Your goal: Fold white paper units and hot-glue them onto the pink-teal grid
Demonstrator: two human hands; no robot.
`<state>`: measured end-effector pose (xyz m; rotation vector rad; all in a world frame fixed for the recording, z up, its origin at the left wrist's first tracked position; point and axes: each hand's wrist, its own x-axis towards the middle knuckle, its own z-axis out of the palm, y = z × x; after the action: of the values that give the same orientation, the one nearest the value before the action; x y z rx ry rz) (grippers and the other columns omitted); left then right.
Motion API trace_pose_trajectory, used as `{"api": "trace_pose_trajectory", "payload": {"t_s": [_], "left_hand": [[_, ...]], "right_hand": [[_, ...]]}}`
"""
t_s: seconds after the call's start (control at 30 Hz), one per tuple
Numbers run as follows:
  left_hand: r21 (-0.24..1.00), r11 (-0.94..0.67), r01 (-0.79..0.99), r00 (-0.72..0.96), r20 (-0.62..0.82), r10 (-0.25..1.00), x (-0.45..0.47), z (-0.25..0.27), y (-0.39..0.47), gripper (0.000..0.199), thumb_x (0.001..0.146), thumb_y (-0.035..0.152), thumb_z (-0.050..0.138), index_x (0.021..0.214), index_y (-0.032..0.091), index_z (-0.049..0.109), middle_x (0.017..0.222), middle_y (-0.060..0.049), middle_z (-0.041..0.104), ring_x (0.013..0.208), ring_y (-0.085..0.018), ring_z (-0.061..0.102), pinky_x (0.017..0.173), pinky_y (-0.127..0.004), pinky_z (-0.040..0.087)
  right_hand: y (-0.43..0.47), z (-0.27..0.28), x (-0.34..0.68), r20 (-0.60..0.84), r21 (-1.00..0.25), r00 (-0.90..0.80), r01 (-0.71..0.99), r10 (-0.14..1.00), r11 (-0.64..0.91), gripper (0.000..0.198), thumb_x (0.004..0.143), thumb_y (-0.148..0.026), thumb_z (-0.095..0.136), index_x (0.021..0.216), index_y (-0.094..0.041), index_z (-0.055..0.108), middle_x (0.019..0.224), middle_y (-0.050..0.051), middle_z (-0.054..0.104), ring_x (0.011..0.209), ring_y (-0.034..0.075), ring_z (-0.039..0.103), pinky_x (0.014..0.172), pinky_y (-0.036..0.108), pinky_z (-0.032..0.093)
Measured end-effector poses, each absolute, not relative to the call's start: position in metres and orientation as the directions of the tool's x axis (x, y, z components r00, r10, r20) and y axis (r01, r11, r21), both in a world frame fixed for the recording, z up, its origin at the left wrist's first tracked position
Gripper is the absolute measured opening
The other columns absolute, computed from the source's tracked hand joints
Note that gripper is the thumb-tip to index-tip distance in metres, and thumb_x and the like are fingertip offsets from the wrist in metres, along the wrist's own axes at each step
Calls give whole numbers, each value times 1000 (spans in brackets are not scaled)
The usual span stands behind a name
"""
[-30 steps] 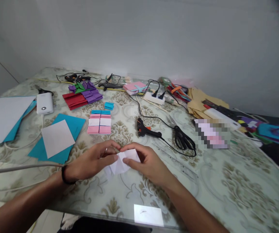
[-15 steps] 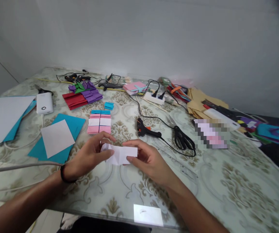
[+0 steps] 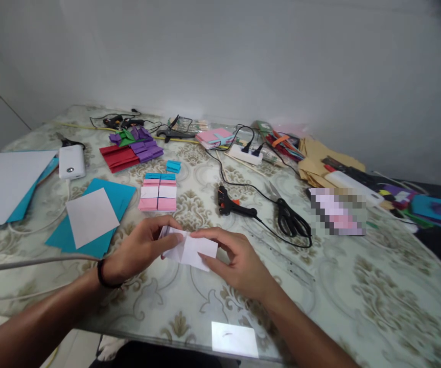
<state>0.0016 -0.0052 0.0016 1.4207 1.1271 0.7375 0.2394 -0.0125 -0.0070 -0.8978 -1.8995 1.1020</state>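
Note:
A small creased piece of white paper (image 3: 193, 249) is held between my two hands above the table. My left hand (image 3: 147, 243) pinches its left end, thumb on top and fingers partly hidden behind. At the right end, my right hand (image 3: 231, 255) grips the sheet with the thumb at its lower edge and the index finger along the top. Just beyond the hands lie folded pink, white and blue paper strips (image 3: 158, 193) in two columns. Behind these sits a small folded blue paper piece (image 3: 173, 166).
White and blue square sheets (image 3: 92, 217) lie left, near a power bank (image 3: 72, 162). A black glue gun (image 3: 233, 204), scissors (image 3: 291, 217) and clear ruler (image 3: 281, 260) are at the right. Farther back are red folded paper (image 3: 118, 159) and a power strip (image 3: 245, 154).
The white paper has tilted, its right end dropping lower and its face turning more upward. My fingers have shifted along its top edge toward the middle crease.

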Motion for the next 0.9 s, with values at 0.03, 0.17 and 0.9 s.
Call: {"api": "trace_pose_trajectory", "payload": {"t_s": [0.03,0.17,0.9], "left_hand": [[967,79,242,357,-164,920,2,2,-5,22,93,40,68,92,19,71,69,4,59,59,-12,53,52,-21,41],[942,1,337,427,-154,891,4,6,-7,24,94,40,64,91,19,73,71,3,61,61,-13,53,53,-22,40],[570,-547,614,421,350,837,22,-13,-23,16,95,13,56,105,20,67,93,-5,76,82,-21,72,75,-32,55]], "right_hand": [[-12,-7,238,259,-900,-465,202,846,386,40,85,-7,68,121,-26,75,107,3,79,92,18,72,84,29,55],[-10,-11,234,309,-890,-483,158,820,428,37,84,-4,69,113,-25,76,106,4,77,96,19,72,83,28,56],[-18,-18,216,132,-940,-273,271,953,208,18,86,-18,67,104,-20,68,87,1,75,76,17,69,71,27,54]]}}
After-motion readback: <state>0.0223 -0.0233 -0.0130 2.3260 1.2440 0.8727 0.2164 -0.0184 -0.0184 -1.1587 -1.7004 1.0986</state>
